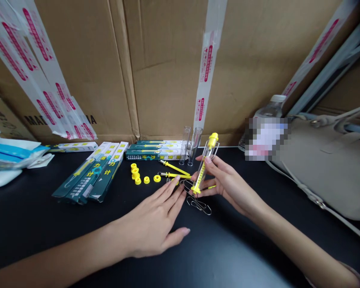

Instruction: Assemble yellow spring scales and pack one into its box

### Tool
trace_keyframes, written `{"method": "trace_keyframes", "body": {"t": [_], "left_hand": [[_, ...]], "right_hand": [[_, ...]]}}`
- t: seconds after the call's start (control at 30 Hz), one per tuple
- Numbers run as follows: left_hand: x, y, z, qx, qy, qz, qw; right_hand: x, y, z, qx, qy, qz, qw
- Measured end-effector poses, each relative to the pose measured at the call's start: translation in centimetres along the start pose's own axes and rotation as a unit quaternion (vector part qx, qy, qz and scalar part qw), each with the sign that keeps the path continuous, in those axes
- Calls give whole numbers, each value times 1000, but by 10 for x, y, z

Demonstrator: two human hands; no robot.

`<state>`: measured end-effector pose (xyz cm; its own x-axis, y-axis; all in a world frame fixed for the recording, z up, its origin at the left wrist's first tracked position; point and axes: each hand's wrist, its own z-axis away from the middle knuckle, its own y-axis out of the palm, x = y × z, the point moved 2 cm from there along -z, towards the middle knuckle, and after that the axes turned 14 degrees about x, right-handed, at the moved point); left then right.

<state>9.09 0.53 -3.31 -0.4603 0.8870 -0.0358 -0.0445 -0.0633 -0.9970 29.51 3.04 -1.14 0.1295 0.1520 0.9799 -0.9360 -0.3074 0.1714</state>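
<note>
My right hand (220,176) is closed around a spring scale (201,170), a clear tube with yellow caps and a yellow scale inside, held tilted above the table. My left hand (160,218) is open, fingers stretched toward a small heap of wire hooks (199,205); whether its fingertips touch the hooks I cannot tell. Beyond my fingertips lie yellow rods with springs (175,175). Several yellow caps (135,172) are to their left. Two clear tubes (194,148) stand upright behind the rods.
Spring scale boxes (93,172) lie at the left, with more boxes (156,151) at the back. A plastic bottle (270,108) and a beige bag (327,160) stand at the right. Blue-white packaging (15,152) lies far left. Large cardboard boxes (168,72) wall off the back.
</note>
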Motion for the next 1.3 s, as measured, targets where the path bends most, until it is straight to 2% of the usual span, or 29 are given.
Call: {"method": "trace_keyframes", "body": {"t": [0.13,0.47,0.57,0.67,0.73,0.83,0.9,0.97,1.13,1.3], "left_hand": [[-7,3,6,3,16,7,1000],[-4,5,6,33,-42,52,997],[-2,5,6,39,-51,61,996],[-3,4,5,33,-55,42,997],[-6,3,6,7,-51,20,998],[-11,1,8,-86,-30,-2,996],[-15,0,11,-152,-2,-3,988],[-18,-2,12,-189,28,1,982],[-18,-5,11,-196,46,23,979],[-16,-3,10,-192,32,43,980]], "right_hand": [[-4,-5,-3,-30,-17,39,999],[-3,-17,-4,-80,-70,106,989],[0,-18,-4,-71,-65,95,991],[4,-16,-3,-23,-26,67,997],[5,-13,-1,31,19,50,998],[1,-8,1,104,86,45,990],[-3,-5,2,134,106,55,984],[-7,-3,4,150,104,76,980],[-9,-4,5,134,63,114,982],[-11,-11,-3,102,58,88,989]]}}
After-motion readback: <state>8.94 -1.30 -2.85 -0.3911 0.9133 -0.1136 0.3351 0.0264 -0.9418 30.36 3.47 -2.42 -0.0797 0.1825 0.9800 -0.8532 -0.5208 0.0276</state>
